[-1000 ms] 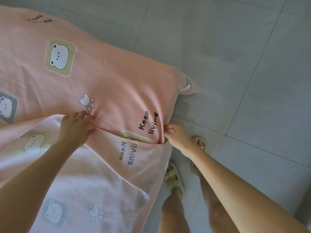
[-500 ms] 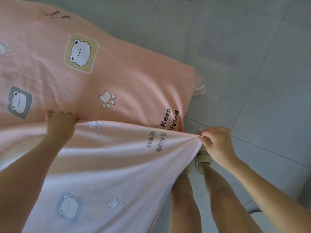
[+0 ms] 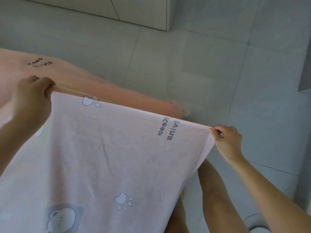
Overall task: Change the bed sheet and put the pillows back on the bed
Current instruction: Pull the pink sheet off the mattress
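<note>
Grey tiled floor (image 3: 202, 64) runs to a pale tiled wall (image 3: 134, 12).

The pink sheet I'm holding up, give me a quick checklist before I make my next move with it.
1. Left grip holds the top edge of the pink sheet: ok, fingers curled round it.
2. Right grip holds the corner: ok, pinched.
3. Edge between both grips taut: ok, nearly straight.
4. Printed side faces you: not ok, the lettering reads mirrored.
5. Lower end off the floor: cannot tell, out of frame.
</note>
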### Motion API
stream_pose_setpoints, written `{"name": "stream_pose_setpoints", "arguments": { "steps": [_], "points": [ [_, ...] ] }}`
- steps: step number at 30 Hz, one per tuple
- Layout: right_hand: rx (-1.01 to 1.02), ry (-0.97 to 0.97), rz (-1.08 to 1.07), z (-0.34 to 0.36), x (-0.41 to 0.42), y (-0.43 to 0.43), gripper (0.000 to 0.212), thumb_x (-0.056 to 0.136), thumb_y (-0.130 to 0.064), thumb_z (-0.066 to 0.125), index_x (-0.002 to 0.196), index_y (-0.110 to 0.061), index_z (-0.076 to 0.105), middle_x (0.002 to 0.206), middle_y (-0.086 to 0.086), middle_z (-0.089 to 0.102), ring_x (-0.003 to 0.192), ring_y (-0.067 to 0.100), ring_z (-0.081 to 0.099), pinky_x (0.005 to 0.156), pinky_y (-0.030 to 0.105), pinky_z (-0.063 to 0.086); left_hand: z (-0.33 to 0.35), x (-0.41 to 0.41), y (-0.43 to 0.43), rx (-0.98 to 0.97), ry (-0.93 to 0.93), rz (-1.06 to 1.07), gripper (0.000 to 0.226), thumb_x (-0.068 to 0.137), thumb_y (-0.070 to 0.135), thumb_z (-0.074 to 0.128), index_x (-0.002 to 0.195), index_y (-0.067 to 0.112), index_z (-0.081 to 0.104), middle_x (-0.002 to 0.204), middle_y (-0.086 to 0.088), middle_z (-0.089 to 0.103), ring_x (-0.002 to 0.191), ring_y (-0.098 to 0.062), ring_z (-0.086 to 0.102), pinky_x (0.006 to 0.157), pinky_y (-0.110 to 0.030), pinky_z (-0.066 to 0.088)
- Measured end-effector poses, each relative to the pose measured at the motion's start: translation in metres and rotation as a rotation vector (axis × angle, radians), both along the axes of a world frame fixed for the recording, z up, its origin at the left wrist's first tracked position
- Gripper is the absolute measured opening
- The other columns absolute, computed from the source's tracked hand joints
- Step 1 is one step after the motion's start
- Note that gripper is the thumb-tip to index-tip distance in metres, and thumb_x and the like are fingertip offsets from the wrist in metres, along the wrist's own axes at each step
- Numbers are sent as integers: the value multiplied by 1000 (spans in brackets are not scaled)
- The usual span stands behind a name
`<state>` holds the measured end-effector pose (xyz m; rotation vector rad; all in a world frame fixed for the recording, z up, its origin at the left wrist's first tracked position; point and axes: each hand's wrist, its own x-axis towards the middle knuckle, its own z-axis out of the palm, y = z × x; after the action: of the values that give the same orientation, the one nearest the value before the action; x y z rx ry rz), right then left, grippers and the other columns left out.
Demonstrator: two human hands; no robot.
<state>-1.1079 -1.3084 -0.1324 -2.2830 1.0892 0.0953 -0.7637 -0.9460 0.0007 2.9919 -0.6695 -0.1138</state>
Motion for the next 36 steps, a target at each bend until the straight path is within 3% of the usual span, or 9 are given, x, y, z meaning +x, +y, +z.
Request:
{"name": "stream_pose_setpoints", "arguments": {
  "steps": [6,10,12,17,22,26,30,33,36],
  "points": [
    [-49,220,-96,-27,77,-85,24,96,-25,47,80,-16,62,79,6,62,96,34,53,73,34,27,-25,73,-98,86,13,-74,15,88,2,51,96,1,64,88,-26,59,79,-46,55,74,-47,46],
    [51,619,105,-43,118,-89,34,93,-19,44,121,-28,59,122,3,61,115,28,49,91,36,32,-56,79,-117,206,154,-53,9,83,-5,61,87,-5,68,83,-29,61,75,-46,58,72,-52,50],
    [113,582,281,-41,139,-73,49,87,-14,49,133,-30,49,131,1,56,121,27,48,96,35,33,-78,80,-112,271,178,-11,5,81,-3,65,84,-3,69,79,-25,61,75,-45,58,68,-53,50],
    [458,257,412,-29,197,-15,46,84,-9,50,128,-20,55,126,7,60,119,28,51,99,37,38,-105,84,-109,388,206,-72,6,74,-2,73,79,1,70,71,-22,60,66,-43,57,61,-47,49],
    [544,291,392,-18,231,3,28,93,-15,35,66,-21,41,71,1,51,88,30,48,89,40,34,-111,96,-88,436,233,-94,9,74,-3,72,74,4,67,63,-15,54,62,-37,54,57,-44,47],
    [517,266,363,-30,230,-5,24,94,-24,43,94,-17,66,96,2,67,101,26,51,91,40,34,-112,107,-59,439,241,43,9,82,6,58,76,4,64,63,-11,49,65,-35,51,61,-47,49],
    [616,290,445,-40,212,-31,41,93,-51,45,80,-21,70,82,-1,68,87,20,58,85,38,39,-110,117,-38,490,276,118,11,70,1,71,78,3,64,63,-13,52,61,-35,52,60,-42,50],
    [644,419,579,-45,198,-40,30,86,-50,55,63,-30,58,84,-2,65,91,23,56,84,40,40,-94,110,-58,401,252,117,15,73,-12,63,83,-3,67,68,-23,58,63,-40,55,59,-42,48],
    [483,329,543,-50,195,-38,21,90,-38,56,90,-20,66,104,-1,64,104,23,54,88,37,41,-88,106,-67,290,241,99,20,77,-14,53,88,-6,67,76,-26,61,69,-40,56,61,-42,46]
  ]
}}
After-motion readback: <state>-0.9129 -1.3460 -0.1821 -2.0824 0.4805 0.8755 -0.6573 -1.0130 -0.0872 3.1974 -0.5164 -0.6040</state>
